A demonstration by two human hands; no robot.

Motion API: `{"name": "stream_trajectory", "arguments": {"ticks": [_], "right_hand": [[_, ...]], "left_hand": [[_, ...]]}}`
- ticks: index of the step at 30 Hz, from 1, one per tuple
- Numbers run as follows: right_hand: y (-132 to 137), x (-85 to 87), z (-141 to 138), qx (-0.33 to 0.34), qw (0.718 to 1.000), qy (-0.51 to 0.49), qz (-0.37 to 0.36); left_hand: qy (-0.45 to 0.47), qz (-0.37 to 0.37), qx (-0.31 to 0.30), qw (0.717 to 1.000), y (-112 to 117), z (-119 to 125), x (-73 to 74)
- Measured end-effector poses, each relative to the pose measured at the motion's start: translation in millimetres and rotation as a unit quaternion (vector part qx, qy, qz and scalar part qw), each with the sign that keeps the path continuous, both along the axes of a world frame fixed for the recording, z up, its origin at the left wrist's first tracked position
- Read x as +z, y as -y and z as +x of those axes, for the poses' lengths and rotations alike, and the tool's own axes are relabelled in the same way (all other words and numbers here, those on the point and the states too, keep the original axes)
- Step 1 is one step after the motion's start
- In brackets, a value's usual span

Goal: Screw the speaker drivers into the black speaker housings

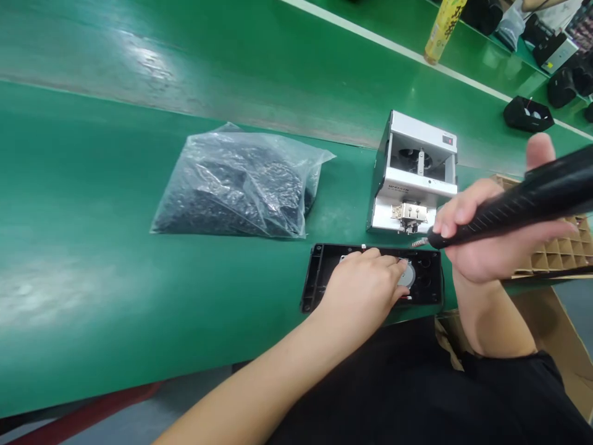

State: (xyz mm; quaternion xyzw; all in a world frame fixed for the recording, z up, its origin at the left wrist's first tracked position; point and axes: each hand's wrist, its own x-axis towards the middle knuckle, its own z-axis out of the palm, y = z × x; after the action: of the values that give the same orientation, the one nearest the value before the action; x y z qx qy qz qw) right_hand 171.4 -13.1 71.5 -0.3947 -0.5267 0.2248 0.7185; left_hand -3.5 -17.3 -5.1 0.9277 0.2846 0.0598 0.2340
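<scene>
Head view: our right hand grips the black cylindrical power screwdriver; we should keep the black rectangular plastic casing steady under our left hand, grip unclear.

Tilted black screwdriver, open black casing lying flat

Apparently "WEIXIN" on silver machine
</scene>
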Motion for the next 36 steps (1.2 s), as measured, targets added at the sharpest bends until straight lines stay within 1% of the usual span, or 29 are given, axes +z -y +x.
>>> {"name": "stream_trajectory", "arguments": {"ticks": [3, 5, 7, 10, 13, 16, 21, 25, 28, 32, 36], "right_hand": [[34, 15.9, 4, 0.008, 0.999, -0.024, -0.037], [55, 19.7, 6, -0.009, 0.997, -0.037, -0.067], [71, 15.5, 8, -0.013, 0.996, -0.034, -0.08], [83, -1.4, 9, -0.009, 0.996, -0.009, -0.084], [87, -18.9, 10, -0.021, 0.996, -0.005, -0.082], [89, -28.8, 10, -0.01, 0.996, -0.014, -0.083], [90, -33.5, 10, 0.009, 0.995, -0.055, -0.083], [92, -36.4, 9, 0.007, 0.995, -0.035, -0.098], [95, -40.7, 9, 0.011, 0.995, -0.02, -0.093], [94, -48.0, 9, 0.0, 0.995, -0.021, -0.093], [90, -55.5, 10, 0.004, 0.999, 0.016, -0.04]], "left_hand": [[-0.017, -0.007, 0.002, 1.0, -1, 0, 2.9], [-0.019, -0.007, 0.007, 1.0, -1, 0, 3.1], [-0.013, -0.005, 0.008, 1.0, -2, -1, 2.6], [-0.003, -0.004, 0.003, 1.0, -3, -2, 2.1], [-0.008, -0.007, -0.002, 1.0, -5, -2, 2.9], [-0.018, -0.011, 0.001, 1.0, -5, -3, 3.2], [0.0, 0.0, 0.022, 1.0, 1, -4, -0.3], [0.0, 0.007, 0.029, 1.0, 3, -5, -0.5], [-0.014, -0.002, 0.026, 1.0, 1, -4, 2.1], [-0.028, -0.009, 0.028, 0.999, 0, -3, 4.3], [-0.02, -0.017, 0.025, 0.999, 0, -2, 4.3]]}}
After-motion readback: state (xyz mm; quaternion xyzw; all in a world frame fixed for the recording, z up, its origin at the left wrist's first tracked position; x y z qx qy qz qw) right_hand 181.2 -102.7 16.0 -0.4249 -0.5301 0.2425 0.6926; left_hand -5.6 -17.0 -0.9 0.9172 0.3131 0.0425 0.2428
